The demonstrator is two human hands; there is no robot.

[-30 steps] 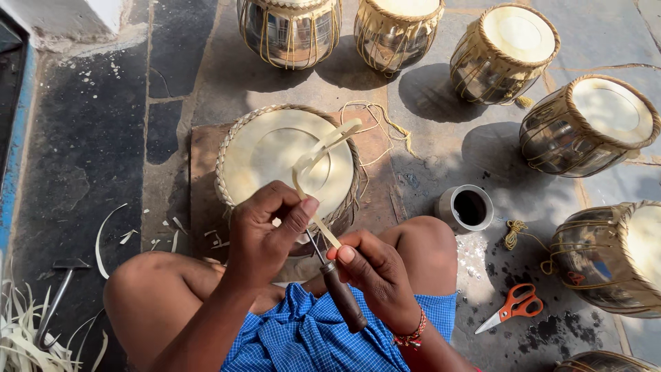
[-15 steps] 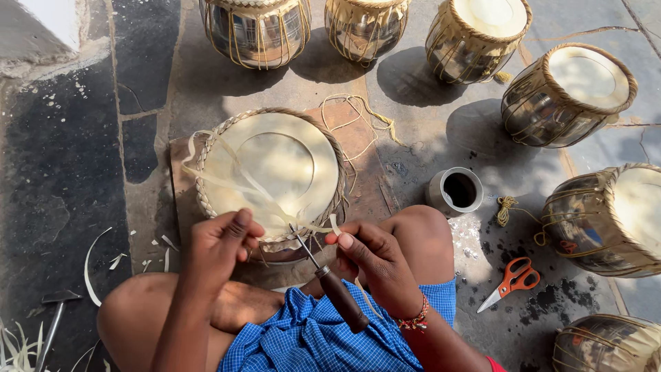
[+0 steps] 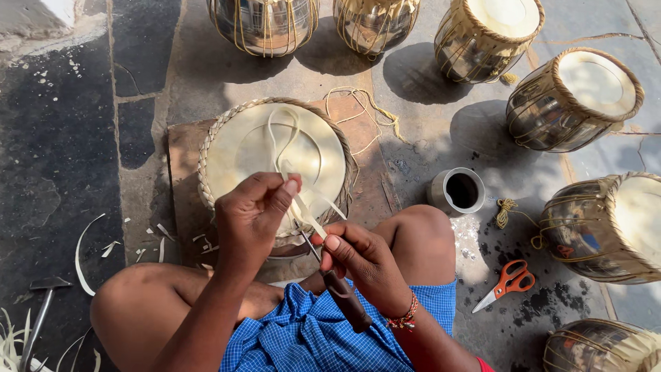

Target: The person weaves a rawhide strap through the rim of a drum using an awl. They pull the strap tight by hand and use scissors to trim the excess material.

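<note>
A pale strip [image 3: 297, 207] loops up over the drum [image 3: 275, 155] just beyond the hands, pinched in the left hand [image 3: 251, 217]. The right hand [image 3: 361, 258] grips a knife [image 3: 341, 293], its blade touching the strip. Scissors [image 3: 508, 282] lie well right of them, a cup [image 3: 458, 191] nearer.

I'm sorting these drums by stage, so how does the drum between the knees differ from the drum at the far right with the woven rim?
The drum between the knees stands upright, its flat pale head facing up; the far-right drum leans over, showing its shiny metal body and lacing. A loose pale strip lies on the first; the second's head is bare. Both have braided rims.
</note>
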